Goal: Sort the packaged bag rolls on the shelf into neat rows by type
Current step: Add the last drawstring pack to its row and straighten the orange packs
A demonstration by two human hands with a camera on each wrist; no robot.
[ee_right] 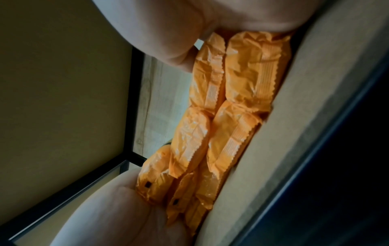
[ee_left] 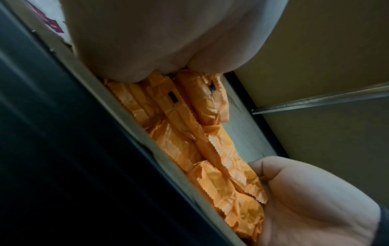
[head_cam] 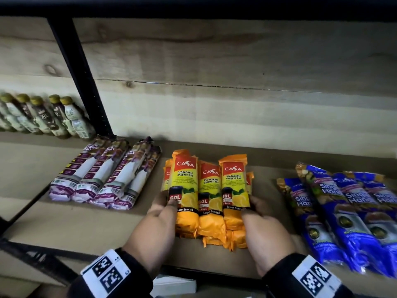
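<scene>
A stack of orange and yellow lemon-scented garbage bag packs (head_cam: 209, 190) lies mid-shelf, ends toward me. My left hand (head_cam: 166, 204) grips its left side, thumb on the top left pack. My right hand (head_cam: 253, 208) grips the right side, fingers curled against the right pack. The left wrist view shows the packs' crimped orange ends (ee_left: 179, 146) between my left hand (ee_left: 168, 41) and my right hand (ee_left: 315, 208). In the right wrist view the same packs (ee_right: 231, 108) sit between the right hand (ee_right: 189, 33) and the left hand (ee_right: 115, 216). A row of purple drawstring bag packs (head_cam: 103, 179) lies left, and blue packs (head_cam: 343, 211) right.
The packs rest on a cardboard-coloured shelf board (head_cam: 64, 222) with a black front rail (head_cam: 32, 254). A black upright post (head_cam: 81, 82) stands at the back left, with several bottles (head_cam: 43, 117) beyond it. A wood-pattern back wall (head_cam: 236, 93) closes the shelf behind.
</scene>
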